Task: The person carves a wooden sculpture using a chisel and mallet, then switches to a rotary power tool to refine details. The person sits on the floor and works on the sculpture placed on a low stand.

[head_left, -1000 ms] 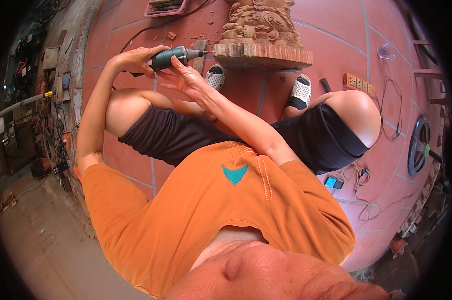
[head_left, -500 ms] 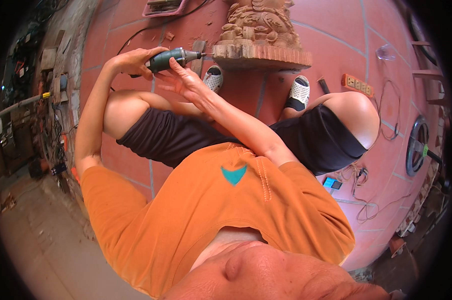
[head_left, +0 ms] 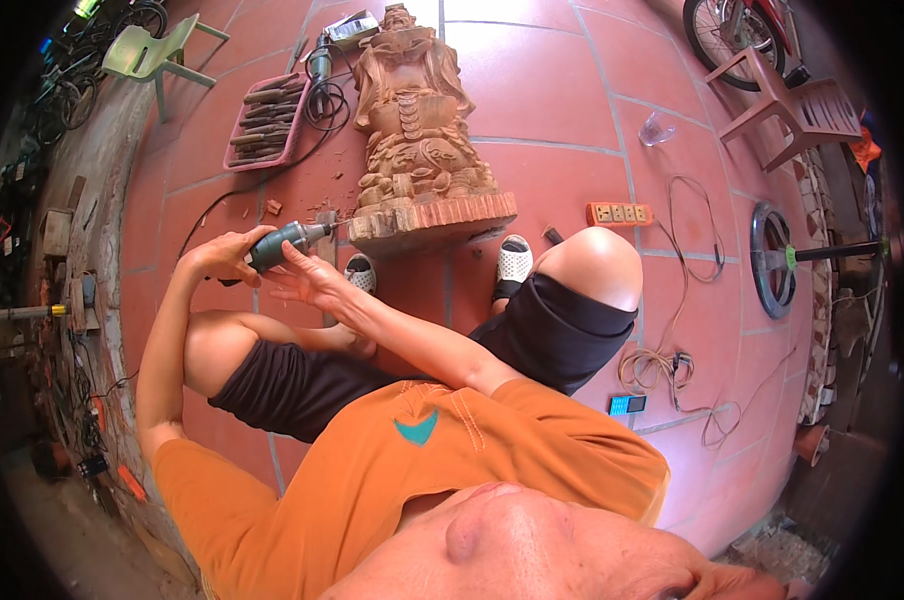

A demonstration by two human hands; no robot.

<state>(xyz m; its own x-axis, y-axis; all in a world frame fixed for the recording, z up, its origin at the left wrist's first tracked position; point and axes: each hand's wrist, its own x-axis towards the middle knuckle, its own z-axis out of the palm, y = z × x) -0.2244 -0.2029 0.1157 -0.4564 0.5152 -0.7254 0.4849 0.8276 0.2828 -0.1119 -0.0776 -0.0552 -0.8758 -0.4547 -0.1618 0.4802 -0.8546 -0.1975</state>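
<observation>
Left of centre in the frame, the left hand [head_left: 218,256] has its grip clamped on a green rotary tool [head_left: 276,248]. The right hand [head_left: 312,281] rests its thumb against it, grip apart. The tool points toward the carved wooden statue [head_left: 412,130], upper centre.

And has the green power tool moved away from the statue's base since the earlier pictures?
No: the green power tool still has its tip by the left edge of the wooden base; the whole view shifted.
</observation>
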